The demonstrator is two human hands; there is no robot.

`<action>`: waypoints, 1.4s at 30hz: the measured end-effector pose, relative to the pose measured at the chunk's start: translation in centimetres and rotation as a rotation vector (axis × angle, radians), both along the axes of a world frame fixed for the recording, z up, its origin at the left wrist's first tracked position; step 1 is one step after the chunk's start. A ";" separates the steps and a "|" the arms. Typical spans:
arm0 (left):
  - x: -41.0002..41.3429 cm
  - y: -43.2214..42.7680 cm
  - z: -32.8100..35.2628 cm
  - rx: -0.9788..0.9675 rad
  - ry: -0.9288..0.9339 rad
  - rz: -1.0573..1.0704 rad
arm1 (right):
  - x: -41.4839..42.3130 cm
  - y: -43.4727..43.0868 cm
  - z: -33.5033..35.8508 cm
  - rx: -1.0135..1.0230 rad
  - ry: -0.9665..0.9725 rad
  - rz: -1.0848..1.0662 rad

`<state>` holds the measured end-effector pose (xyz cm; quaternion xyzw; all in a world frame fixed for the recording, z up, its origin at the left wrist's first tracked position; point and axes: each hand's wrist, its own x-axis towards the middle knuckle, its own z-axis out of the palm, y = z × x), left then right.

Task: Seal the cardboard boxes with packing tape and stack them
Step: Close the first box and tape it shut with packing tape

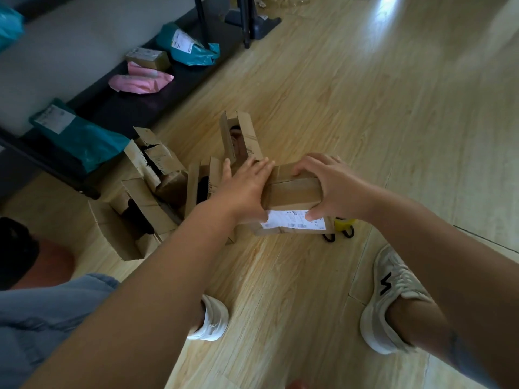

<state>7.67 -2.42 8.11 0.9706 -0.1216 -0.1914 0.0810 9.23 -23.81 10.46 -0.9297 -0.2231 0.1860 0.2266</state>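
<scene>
A small brown cardboard box (pixel 292 196) with a white shipping label on its near side sits above the wooden floor at the centre. My left hand (pixel 244 183) lies flat with straight fingers on the box's left top edge. My right hand (pixel 331 186) grips the box from the right, fingers curled over the top and thumb on the label. Several open cardboard boxes (pixel 146 197) with raised flaps stand just left of it, and one open box (pixel 238 136) stands behind. A yellow tape dispenser (pixel 344 224) peeks out under the held box.
A low dark shelf (pixel 134 108) along the wall at the left carries teal and pink mailer bags and a small box. Black stand legs (pixel 250 21) rise at the top. My two shoes (pixel 390 301) are on the floor below. Another person's dark hair is at the far left.
</scene>
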 end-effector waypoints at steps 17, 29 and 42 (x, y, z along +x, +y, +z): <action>-0.8 -0.2 -0.6 -0.869 0.224 0.714 | -1.6 -0.8 -3.3 0.323 0.357 -0.560; -2.0 -1.7 -1.7 -1.003 0.027 0.891 | -2.0 -0.1 -4.3 0.563 0.324 -0.703; -2.3 -1.3 -1.4 -1.164 0.038 0.949 | -2.5 -0.6 -3.9 0.593 0.296 -0.687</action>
